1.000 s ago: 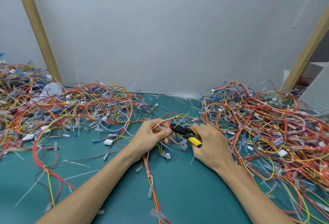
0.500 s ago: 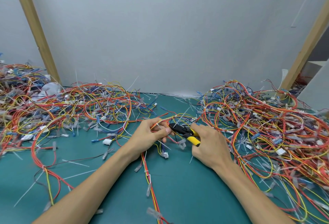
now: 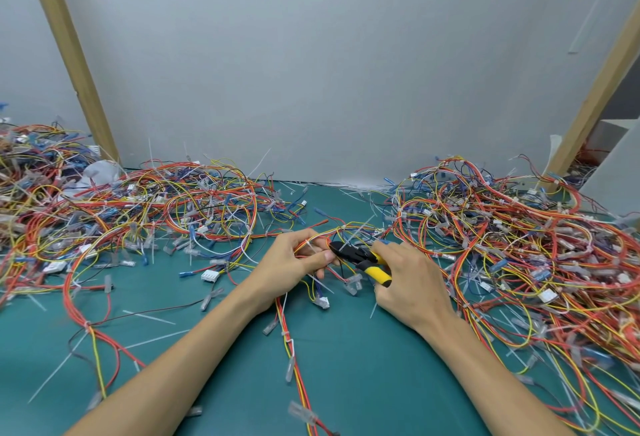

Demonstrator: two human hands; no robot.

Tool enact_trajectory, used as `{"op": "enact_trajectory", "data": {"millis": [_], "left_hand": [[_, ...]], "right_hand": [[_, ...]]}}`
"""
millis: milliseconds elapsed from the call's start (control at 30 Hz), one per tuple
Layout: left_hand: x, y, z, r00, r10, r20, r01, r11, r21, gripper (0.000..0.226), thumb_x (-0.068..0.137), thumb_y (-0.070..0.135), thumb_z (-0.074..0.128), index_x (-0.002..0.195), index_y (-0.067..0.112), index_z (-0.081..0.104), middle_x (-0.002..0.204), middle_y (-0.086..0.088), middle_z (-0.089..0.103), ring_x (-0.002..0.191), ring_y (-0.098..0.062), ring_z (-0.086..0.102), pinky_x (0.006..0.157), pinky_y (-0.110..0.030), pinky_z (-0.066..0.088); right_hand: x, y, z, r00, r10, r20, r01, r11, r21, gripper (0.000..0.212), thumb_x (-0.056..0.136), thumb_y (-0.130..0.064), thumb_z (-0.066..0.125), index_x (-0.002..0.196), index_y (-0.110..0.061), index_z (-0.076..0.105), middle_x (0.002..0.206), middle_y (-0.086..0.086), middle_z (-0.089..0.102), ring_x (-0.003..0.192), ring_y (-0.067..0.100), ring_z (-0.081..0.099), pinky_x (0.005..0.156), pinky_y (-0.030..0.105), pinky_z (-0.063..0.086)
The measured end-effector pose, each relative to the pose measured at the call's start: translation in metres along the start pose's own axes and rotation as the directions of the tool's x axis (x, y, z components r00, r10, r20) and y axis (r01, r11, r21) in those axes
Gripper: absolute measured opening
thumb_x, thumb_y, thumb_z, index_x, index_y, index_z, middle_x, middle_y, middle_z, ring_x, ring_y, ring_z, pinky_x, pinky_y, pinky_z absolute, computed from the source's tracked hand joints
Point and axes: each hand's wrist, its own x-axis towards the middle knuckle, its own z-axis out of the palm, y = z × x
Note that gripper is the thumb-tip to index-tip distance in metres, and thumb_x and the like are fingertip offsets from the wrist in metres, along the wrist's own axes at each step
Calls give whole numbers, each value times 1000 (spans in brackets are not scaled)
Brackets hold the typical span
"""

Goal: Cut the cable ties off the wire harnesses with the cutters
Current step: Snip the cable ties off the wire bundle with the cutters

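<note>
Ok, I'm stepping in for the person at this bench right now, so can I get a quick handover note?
Left hand pinches a harness over the green mat.
Right hand grips the yellow-handled cutters, their tip at the wires by the left thumb.
Cut tie strips lie loose on the mat, so some are done.
Left: this harness's ties, and those showing in the left pile and right pile.
</note>
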Motion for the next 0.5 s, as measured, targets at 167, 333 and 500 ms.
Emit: {"op": "enact_trajectory", "data": {"millis": [167, 333, 500], "left_hand": [[0, 0, -1, 1000, -7, 3, 7, 1000, -10, 8, 90, 3, 65, 88, 6, 58, 78, -7, 75, 53, -9, 56, 59, -17, 48], [0, -1, -1, 1000, -15, 4, 15, 1000, -18, 8, 89, 4, 66, 88, 6, 58, 79, -8, 75, 53, -9, 57, 59, -17, 48], [0, -2, -1, 1000, -14, 8, 14, 1000, -19, 8, 89, 4, 66, 88, 6, 58, 75, -5, 74, 54, -10, 57, 59, -17, 48]], "right_hand": [[3, 0, -1, 998, 31, 54, -32, 999, 16, 23, 64, -16, 64, 82, -23, 52, 67, -5, 51, 67, 21, 41, 56, 30, 25], [3, 1, -2, 997, 27, 72, -30, 999, 42, 30, 62, -17, 63, 78, -29, 40, 65, -5, 51, 66, 22, 43, 54, 30, 27], [2, 1, -1, 998, 22, 65, -25, 998, 51, 33, 63, -17, 64, 77, -30, 38, 63, -8, 47, 65, 22, 43, 54, 30, 27]]}}
